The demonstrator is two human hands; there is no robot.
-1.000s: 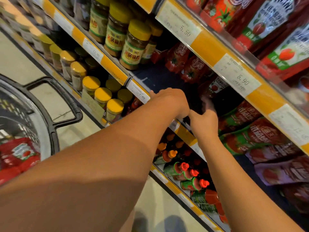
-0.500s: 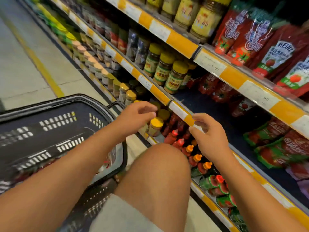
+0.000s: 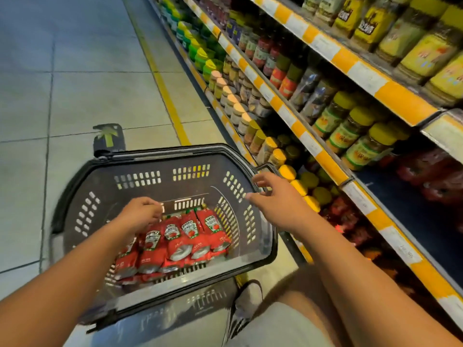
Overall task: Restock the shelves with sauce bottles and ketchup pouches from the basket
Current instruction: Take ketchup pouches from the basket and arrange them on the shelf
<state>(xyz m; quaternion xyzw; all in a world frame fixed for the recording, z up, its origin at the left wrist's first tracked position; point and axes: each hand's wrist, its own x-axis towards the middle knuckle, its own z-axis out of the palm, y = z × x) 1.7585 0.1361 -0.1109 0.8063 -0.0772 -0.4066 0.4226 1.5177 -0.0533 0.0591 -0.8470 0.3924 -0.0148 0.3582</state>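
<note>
Along the right side of the aisle, the shelves [image 3: 333, 161] rise in tiers with orange and white price strips on each front edge, so goods face the shopper; the prices are too blurred to read. Jars with yellow lids [image 3: 363, 141] stand label-out in rows, and red pouches [image 3: 431, 176] lie on a dark shelf beside them, likely the spot being refilled. Beside the shelves, the dark basket [image 3: 82, 186] sits on the floor tiles, near enough to reach both at once. At its bottom the ketchup pouches [image 3: 180, 236] lie packed side by side, at least 5 showing, each printed HEINZ above a tomato picture; smaller print cannot be read. No sauce bottles show among them. Hovering over the pouches, the left hand [image 3: 142, 214] has its fingers curled downward, seemingly about to pick 1 up; I cannot tell whether it grips anything yet. Above the basket's right wall, the right hand [image 3: 278, 201] is spread wide and holds nothing
</note>
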